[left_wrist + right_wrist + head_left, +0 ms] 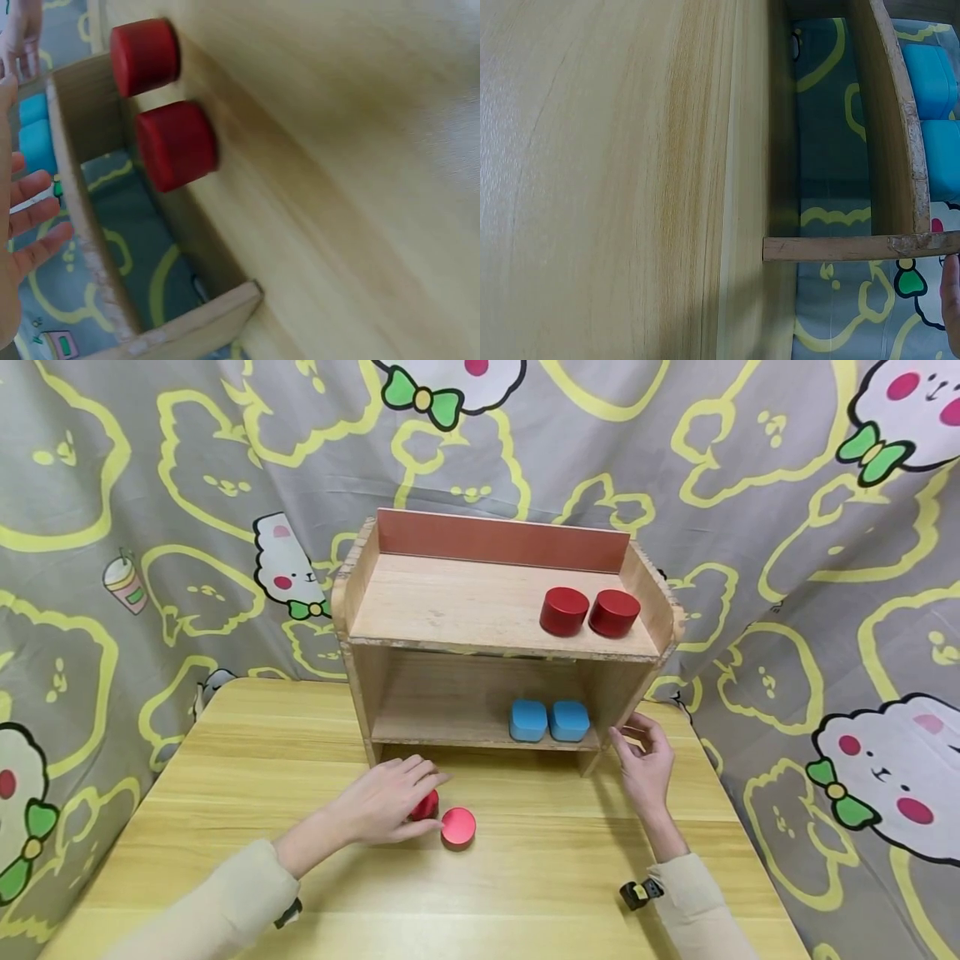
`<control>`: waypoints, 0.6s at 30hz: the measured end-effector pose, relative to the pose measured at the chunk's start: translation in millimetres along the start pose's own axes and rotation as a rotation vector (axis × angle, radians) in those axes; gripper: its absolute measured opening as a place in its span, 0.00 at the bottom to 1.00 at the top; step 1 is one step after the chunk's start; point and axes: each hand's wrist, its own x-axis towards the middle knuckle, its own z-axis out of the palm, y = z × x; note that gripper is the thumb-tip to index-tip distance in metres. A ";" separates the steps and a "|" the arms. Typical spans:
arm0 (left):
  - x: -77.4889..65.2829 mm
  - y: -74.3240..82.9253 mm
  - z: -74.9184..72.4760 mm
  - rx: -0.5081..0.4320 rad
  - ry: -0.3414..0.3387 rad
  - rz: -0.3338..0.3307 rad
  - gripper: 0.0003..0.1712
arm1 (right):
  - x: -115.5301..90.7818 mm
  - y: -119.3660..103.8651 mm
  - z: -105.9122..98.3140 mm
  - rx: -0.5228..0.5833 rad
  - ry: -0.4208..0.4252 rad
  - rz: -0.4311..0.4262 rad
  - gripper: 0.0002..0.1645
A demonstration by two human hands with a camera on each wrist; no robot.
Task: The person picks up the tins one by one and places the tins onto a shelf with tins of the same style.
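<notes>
My left hand (393, 797) is over the table beside two red cylinders. It partly covers the left cylinder (426, 806); the right cylinder (459, 828) lies just past the thumb. Seen from the left wrist, the fingers (41, 217) are spread, with a gap between them and both cylinders. At the right side panel of a small wooden shelf (495, 652) is my right hand (647, 764), its fingers loosely bent and the thumb at the panel's front edge. The right wrist view has just a fingertip (951, 296) beside that panel; whether it presses there is unclear.
Two red cylinders (564, 612) stand at the right of the shelf's top board. Below them, two blue rounded blocks (528, 721) sit on the lower board. The shelf stands on a wooden table (525, 893), with a patterned curtain (225, 485) behind and at the sides.
</notes>
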 end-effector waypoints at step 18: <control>-27.6 -4.3 38.5 -0.004 -0.089 -0.149 0.41 | -0.4 1.1 0.3 0.007 0.004 0.009 0.21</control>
